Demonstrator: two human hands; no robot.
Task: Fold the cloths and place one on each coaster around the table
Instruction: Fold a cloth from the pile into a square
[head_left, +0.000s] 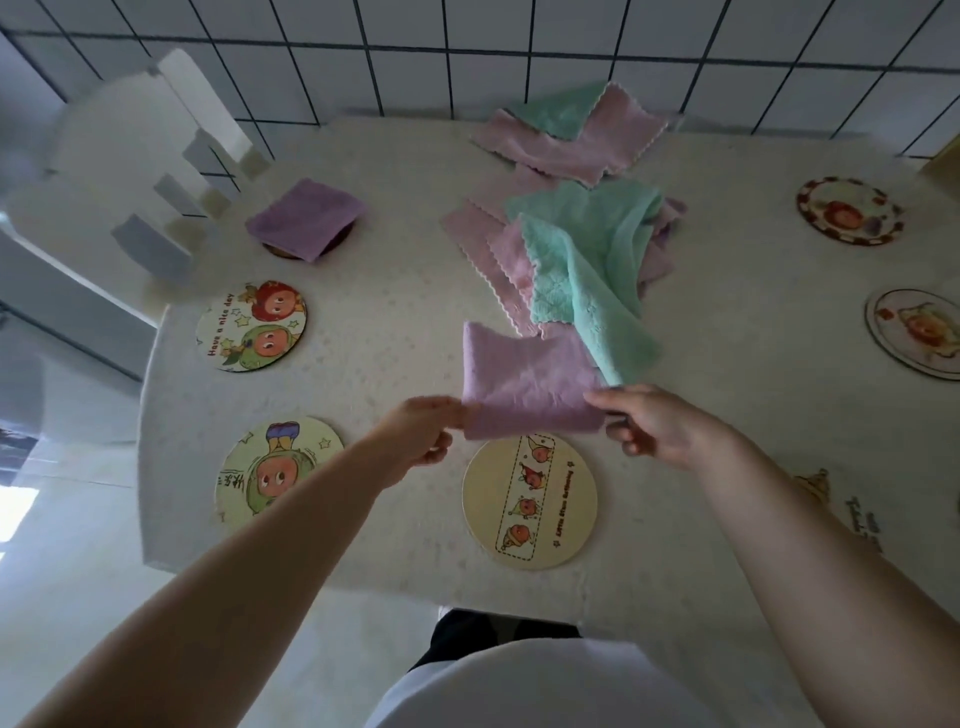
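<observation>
A purple cloth (524, 382) is stretched between both hands just above the table, partly folded. My left hand (423, 428) pinches its left lower corner and my right hand (657, 423) pinches its right lower corner. Directly below it lies a round cream coaster (530, 501) with a strip of cartoon fruits. A folded purple cloth (306, 218) rests on a coaster at the far left. A heap of green and pink cloths (576, 244) lies in the middle of the table, one green cloth trailing down to my right hand.
Bare cartoon coasters lie at left (251, 326), near left (275, 470), far right (849, 209) and right (917, 332). More pink and green cloths (571, 130) lie at the far edge. A white chair (130, 171) stands at the table's far left corner.
</observation>
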